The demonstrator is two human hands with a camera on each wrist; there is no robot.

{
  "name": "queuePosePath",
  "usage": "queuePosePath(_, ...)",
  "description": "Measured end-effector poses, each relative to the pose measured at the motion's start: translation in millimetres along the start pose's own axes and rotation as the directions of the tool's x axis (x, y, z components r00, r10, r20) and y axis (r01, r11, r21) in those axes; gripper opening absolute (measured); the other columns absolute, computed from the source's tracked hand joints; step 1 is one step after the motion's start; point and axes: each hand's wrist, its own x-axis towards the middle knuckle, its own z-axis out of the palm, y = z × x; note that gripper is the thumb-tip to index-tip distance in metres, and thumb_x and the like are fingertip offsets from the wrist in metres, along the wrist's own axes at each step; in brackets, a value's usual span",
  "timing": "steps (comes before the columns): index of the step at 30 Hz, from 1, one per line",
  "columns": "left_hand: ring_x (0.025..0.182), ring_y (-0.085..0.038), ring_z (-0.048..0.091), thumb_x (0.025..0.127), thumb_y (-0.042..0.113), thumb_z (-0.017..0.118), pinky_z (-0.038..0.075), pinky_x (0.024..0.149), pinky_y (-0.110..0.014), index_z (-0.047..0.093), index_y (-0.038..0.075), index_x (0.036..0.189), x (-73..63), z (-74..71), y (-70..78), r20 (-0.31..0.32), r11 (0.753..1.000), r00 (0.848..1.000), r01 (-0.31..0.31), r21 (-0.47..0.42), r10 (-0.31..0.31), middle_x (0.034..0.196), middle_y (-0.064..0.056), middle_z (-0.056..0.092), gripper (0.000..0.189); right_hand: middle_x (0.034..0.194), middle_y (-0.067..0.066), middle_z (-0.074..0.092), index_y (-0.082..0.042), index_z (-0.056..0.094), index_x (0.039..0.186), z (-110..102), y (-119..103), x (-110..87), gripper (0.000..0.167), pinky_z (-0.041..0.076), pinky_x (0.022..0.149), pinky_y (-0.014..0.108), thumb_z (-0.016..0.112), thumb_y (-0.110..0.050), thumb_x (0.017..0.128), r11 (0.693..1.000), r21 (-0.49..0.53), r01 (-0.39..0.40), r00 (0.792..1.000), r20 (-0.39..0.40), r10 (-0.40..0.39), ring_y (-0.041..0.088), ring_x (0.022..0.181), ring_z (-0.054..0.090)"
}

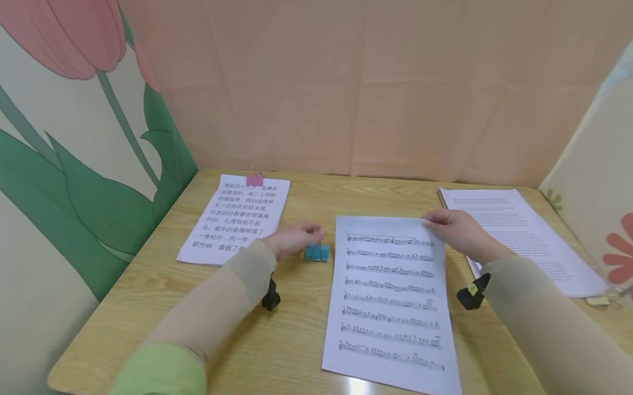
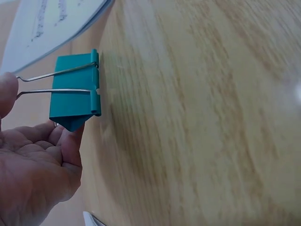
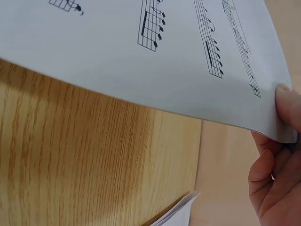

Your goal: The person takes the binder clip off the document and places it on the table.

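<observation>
A blue-green binder clip (image 1: 317, 253) is held by its wire handles in my left hand (image 1: 295, 238), just left of the sheet music. Thumb and fingers press on the handles (image 2: 54, 91) in the left wrist view, and the clip's mouth faces the wooden table (image 2: 188, 122). My right hand (image 1: 455, 226) pinches the top right corner of the sheet music (image 1: 388, 307). In the right wrist view the thumb lies on top of the sheets (image 3: 188, 89) with fingers below, and that corner is lifted off the table.
On the left lies a stack of printed Chinese text (image 1: 236, 217) with a pink binder clip (image 1: 255, 179) at its top. Another printed stack (image 1: 521, 242) lies at the right, a yellow binder clip (image 1: 598, 301) by its lower corner. A pink cloth-like backdrop (image 1: 353, 81) stands behind the table.
</observation>
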Motion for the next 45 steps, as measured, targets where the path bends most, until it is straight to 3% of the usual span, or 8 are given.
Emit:
queuePosePath(13, 0.126, -0.028, 0.047, 0.099, 0.041, 0.05, 0.025, 0.112, -0.049, 0.046, 0.011, 0.142, 7.4, 5.8, -1.2, -0.019, 0.993, 0.996, 0.088, -0.075, -0.09, 0.131, -0.009, 0.056, 0.052, 0.106, 0.011, 0.066, -0.008, 0.062, 0.119, -0.1, 5.2, 1.2, 0.037, 0.036, 0.091, 0.048, 0.048, -0.037, 0.101, 1.0, 0.004, -0.015, 1.0, 0.009, 0.015, 0.029, 0.103, 0.052)
queuePosePath(20, 0.129, -0.028, 0.045, 0.099, 0.042, 0.049, 0.019, 0.113, -0.054, 0.046, 0.015, 0.142, 9.0, 6.4, 2.1, -0.017, 0.984, 0.99, 0.139, -0.107, -0.142, 0.137, -0.008, 0.052, 0.051, 0.108, 0.01, 0.065, -0.01, 0.061, 0.121, -1.2, 4.4, 0.9, 0.04, 0.036, 0.092, 0.05, 0.047, -0.041, 0.101, 1.0, 0.004, -0.028, 1.0, 0.012, 0.028, 0.029, 0.106, 0.051)
queuePosePath(31, 0.134, -0.03, 0.04, 0.101, 0.042, 0.046, 0.022, 0.112, -0.053, 0.042, 0.014, 0.145, 6.7, 7.0, 1.6, -0.021, 0.991, 0.994, 0.109, -0.071, -0.111, 0.144, -0.009, 0.046, 0.052, 0.11, 0.011, 0.064, -0.009, 0.06, 0.122, 0.1, 6.9, 4.6, 0.038, 0.035, 0.094, 0.052, 0.047, -0.038, 0.101, 0.999, 0.006, -0.036, 0.999, 0.017, 0.036, 0.029, 0.107, 0.05)
queuePosePath(36, 0.138, -0.031, 0.03, 0.096, 0.049, 0.052, 0.027, 0.111, -0.05, 0.035, 0.016, 0.149, -3.5, 8.4, 8.4, -0.158, 0.994, 0.987, 0.045, 0.101, -0.029, 0.154, -0.01, 0.028, 0.065, 0.112, 0.011, 0.063, -0.009, 0.06, 0.122, 1.2, 7.4, 5.5, 0.038, 0.035, 0.093, 0.051, 0.048, -0.037, 0.101, 0.999, 0.003, -0.048, 0.999, 0.021, 0.048, 0.029, 0.108, 0.049)
queuePosePath(38, 0.137, -0.029, 0.031, 0.095, 0.045, 0.055, 0.03, 0.11, -0.048, 0.042, 0.017, 0.144, -9.8, 11.7, 14.5, -0.23, 0.976, 0.971, -0.01, 0.218, 0.061, 0.151, -0.01, 0.03, 0.059, 0.112, 0.012, 0.063, -0.008, 0.06, 0.122, 1.4, 7.5, 5.8, 0.037, 0.035, 0.093, 0.051, 0.048, -0.037, 0.101, 0.999, 0.005, -0.049, 0.999, 0.021, 0.049, 0.029, 0.108, 0.049)
queuePosePath(40, 0.131, -0.026, 0.037, 0.093, 0.04, 0.059, 0.033, 0.108, -0.046, 0.051, 0.016, 0.135, -17.5, 17.5, 20.0, -0.246, 0.934, 0.953, -0.084, 0.347, 0.177, 0.144, -0.007, 0.038, 0.049, 0.112, 0.012, 0.063, -0.007, 0.06, 0.123, 2.0, 8.2, 6.7, 0.037, 0.036, 0.093, 0.051, 0.048, -0.035, 0.101, 0.999, 0.012, -0.041, 0.999, 0.018, 0.041, 0.029, 0.108, 0.05)
queuePosePath(42, 0.124, -0.023, 0.041, 0.094, 0.034, 0.06, 0.035, 0.106, -0.042, 0.058, 0.015, 0.125, -28.5, 25.8, 25.6, -0.178, 0.868, 0.943, -0.171, 0.467, 0.281, 0.135, -0.004, 0.045, 0.036, 0.111, 0.012, 0.064, -0.007, 0.061, 0.123, 2.7, 9.5, 7.8, 0.037, 0.037, 0.093, 0.049, 0.048, -0.034, 0.101, 0.999, 0.017, -0.031, 0.999, 0.012, 0.031, 0.029, 0.106, 0.052)
queuePosePath(45, 0.117, -0.017, 0.045, 0.093, 0.03, 0.062, 0.036, 0.103, -0.037, 0.062, 0.016, 0.111, -46.7, 44.0, 28.7, 0.045, 0.721, 0.92, -0.336, 0.607, 0.39, 0.125, 0.002, 0.053, 0.022, 0.11, 0.012, 0.065, -0.006, 0.061, 0.123, 3.3, 11.6, 9.9, 0.037, 0.038, 0.093, 0.048, 0.048, -0.034, 0.101, 1.0, 0.016, -0.02, 1.0, 0.007, 0.02, 0.029, 0.105, 0.053)
